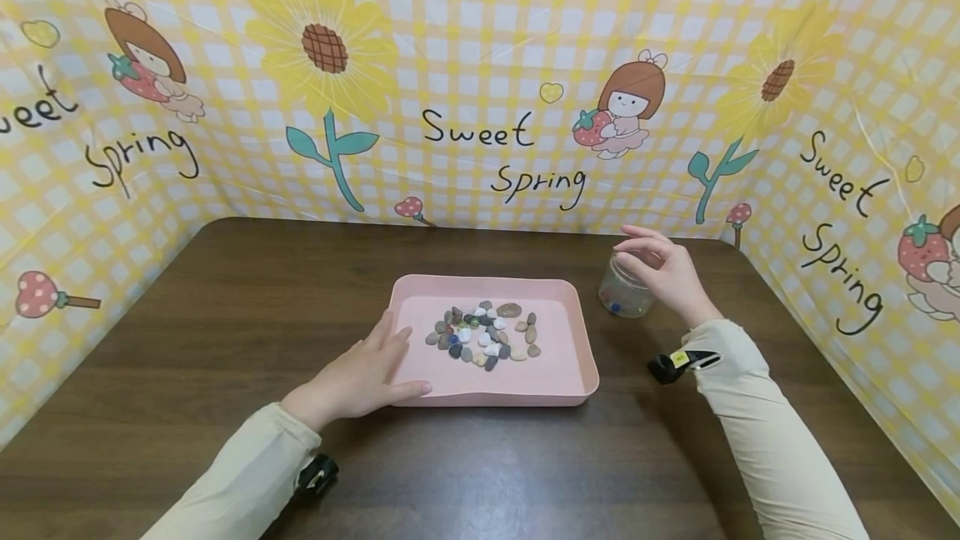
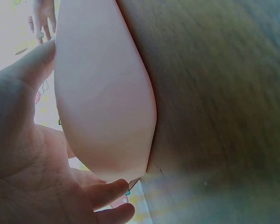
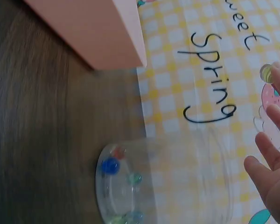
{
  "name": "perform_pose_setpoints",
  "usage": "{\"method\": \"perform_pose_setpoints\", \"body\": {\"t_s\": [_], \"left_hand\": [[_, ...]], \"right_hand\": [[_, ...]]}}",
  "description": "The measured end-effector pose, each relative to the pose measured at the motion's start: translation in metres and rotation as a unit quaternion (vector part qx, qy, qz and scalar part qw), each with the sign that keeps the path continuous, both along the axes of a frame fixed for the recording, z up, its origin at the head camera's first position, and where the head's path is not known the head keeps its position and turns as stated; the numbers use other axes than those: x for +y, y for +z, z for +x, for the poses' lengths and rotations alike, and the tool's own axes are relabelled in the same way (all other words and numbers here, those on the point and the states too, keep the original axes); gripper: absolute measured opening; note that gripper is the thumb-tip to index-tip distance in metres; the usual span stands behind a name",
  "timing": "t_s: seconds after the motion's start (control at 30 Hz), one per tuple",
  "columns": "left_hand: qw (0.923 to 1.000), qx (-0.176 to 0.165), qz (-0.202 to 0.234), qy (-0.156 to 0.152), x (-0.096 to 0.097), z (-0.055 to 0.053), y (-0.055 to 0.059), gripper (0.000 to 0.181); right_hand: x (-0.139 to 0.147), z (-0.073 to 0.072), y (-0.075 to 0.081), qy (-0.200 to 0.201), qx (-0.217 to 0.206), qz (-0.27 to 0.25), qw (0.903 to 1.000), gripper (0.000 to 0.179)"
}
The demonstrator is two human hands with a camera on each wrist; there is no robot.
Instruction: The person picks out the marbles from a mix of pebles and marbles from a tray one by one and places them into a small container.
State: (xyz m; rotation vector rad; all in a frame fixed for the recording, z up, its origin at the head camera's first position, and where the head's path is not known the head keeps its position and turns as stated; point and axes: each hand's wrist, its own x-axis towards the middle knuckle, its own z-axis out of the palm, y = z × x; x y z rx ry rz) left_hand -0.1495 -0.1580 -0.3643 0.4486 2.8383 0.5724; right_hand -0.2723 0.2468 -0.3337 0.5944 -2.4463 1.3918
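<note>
A shallow pink tray (image 1: 570, 357) holds grey, white and brown pebbles (image 1: 491, 348) with a few glass marbles (image 1: 454, 340) among them. My left hand (image 1: 360, 373) rests spread over its near left corner, thumb and a finger across the rim; the left wrist view shows other fingertips (image 2: 114, 191) outside the tray wall. To the tray's right stands a clear jar (image 1: 626, 294), with several coloured marbles (image 3: 110, 165) at its bottom. Above the jar's mouth, my right hand (image 1: 667, 273) pinches a yellowish-green marble (image 3: 266, 73) between thumb and finger, the other fingers spread.
All this stands on a dark brown wooden table (image 1: 225, 340). A yellow checked cloth (image 1: 465, 48) with printed flowers and lettering hangs behind it and along both sides. Little space separates the jar from the tray's right wall.
</note>
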Motion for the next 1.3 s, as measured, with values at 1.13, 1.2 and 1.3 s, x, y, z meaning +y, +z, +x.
{"method": "perform_pose_setpoints", "body": {"t_s": [1.13, 1.2, 1.3], "left_hand": [[1.0000, 0.008, -0.005, 0.002, 0.000, -0.001, -0.001, 0.089], [1.0000, 0.005, -0.004, 0.004, 0.000, -0.001, -0.002, 0.088], [1.0000, 0.006, -0.003, 0.002, 0.000, -0.001, -0.002, 0.088]], "right_hand": [[0.035, -0.009, -0.026, -0.158, -0.005, 0.031, 0.9869, 0.028], [0.034, -0.007, -0.025, -0.169, -0.019, 0.034, 0.9849, 0.030], [0.033, -0.006, -0.025, -0.179, -0.037, 0.032, 0.9827, 0.032]]}}
